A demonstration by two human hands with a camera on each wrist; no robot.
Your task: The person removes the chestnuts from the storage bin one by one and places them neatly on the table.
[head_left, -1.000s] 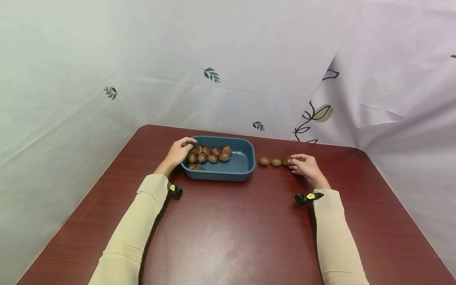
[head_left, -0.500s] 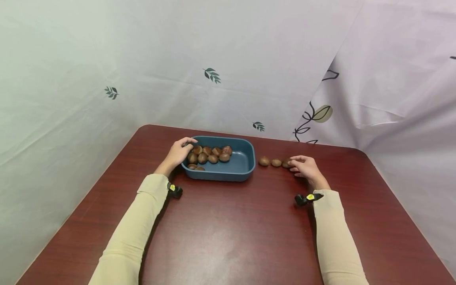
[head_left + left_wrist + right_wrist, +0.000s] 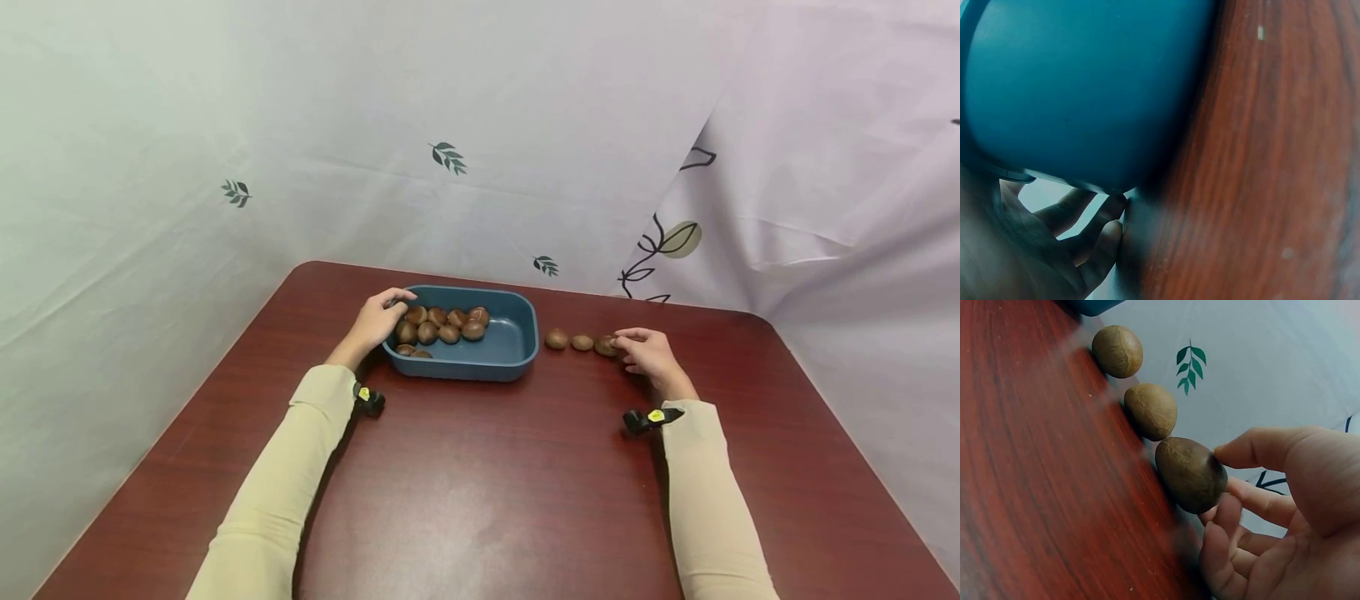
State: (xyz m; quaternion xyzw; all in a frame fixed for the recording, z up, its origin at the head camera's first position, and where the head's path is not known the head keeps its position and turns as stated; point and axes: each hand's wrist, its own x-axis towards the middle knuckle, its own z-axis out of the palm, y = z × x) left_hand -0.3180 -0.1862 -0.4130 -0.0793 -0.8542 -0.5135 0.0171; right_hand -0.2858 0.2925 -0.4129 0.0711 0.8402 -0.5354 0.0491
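Note:
In the head view my left hand point(image 3: 372, 323) holds the left end of a blue rectangular basin point(image 3: 465, 371) by its rim. The left wrist view shows fingers point(image 3: 1107, 240) against the basin's outer wall. Several glossy brown chestnuts point(image 3: 448, 334) are gathered in the left part of the basin. To its right, three chestnuts form a row on the table. My right hand point(image 3: 649, 354) pinches the rightmost chestnut point(image 3: 1186, 475) between thumb and fingers at its right end. The middle chestnut point(image 3: 1151, 411) lies close beside it, and the left one point(image 3: 1117, 351) is nearer the basin.
A reddish-brown wooden table point(image 3: 480, 483) carries everything. Behind and beside it hangs a pale cloth point(image 3: 337, 125) printed with leaves. Each wrist wears a black strap camera, seen at the left wrist point(image 3: 369, 402) and the right wrist point(image 3: 648, 419).
The chestnut at my right fingertips has shifted slightly right and shows more clearly, as the hand drew slightly right and down. My left hand and the basin hold still.

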